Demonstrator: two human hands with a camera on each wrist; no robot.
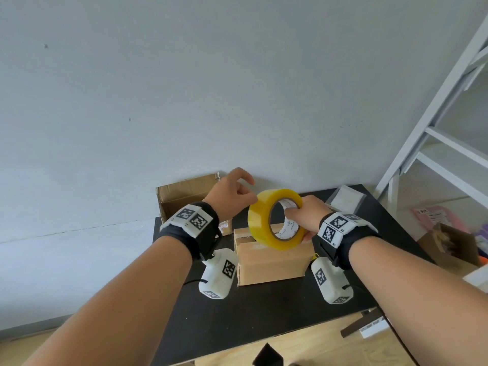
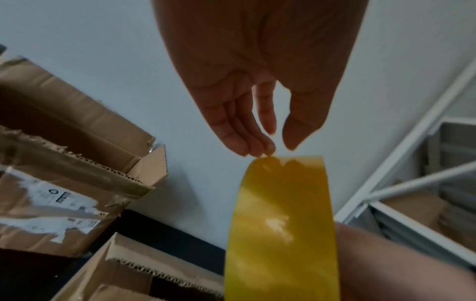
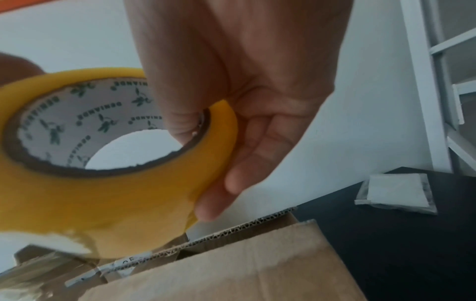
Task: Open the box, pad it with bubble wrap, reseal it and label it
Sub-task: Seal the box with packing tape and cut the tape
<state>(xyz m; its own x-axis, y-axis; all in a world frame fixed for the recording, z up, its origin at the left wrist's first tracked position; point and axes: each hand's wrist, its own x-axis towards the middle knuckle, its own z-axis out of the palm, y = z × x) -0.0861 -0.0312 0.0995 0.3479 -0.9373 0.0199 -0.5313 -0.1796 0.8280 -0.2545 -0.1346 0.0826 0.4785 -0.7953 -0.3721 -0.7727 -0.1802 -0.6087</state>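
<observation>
Low in the centre of the head view, a small cardboard box (image 1: pixel 272 257) sits on a black table (image 1: pixel 264 307), its top flaps folded down; in the right wrist view their corrugated edges show a narrow gap between them. Just above the box, the right hand (image 1: pixel 307 215) holds a roll of yellow packing tape (image 1: pixel 274 219) upright, thumb hooked through the printed white core and the other fingers curled around the outer face. At the roll's upper left edge the left hand (image 1: pixel 232 194) has its fingers loosely bent and drawn toward the thumb; in the left wrist view the fingertips (image 2: pixel 268 148) touch the ragged top edge of the tape, but whether they pinch a loose end I cannot tell. Further back, at the left of the table against the pale wall (image 1: pixel 184 88), stands a larger open carton (image 1: pixel 184 196) with torn label remains. A flat clear packet (image 1: pixel 346 199) lies at the table's far right corner. White shelving (image 1: pixel 435 143) rises along the right edge.
</observation>
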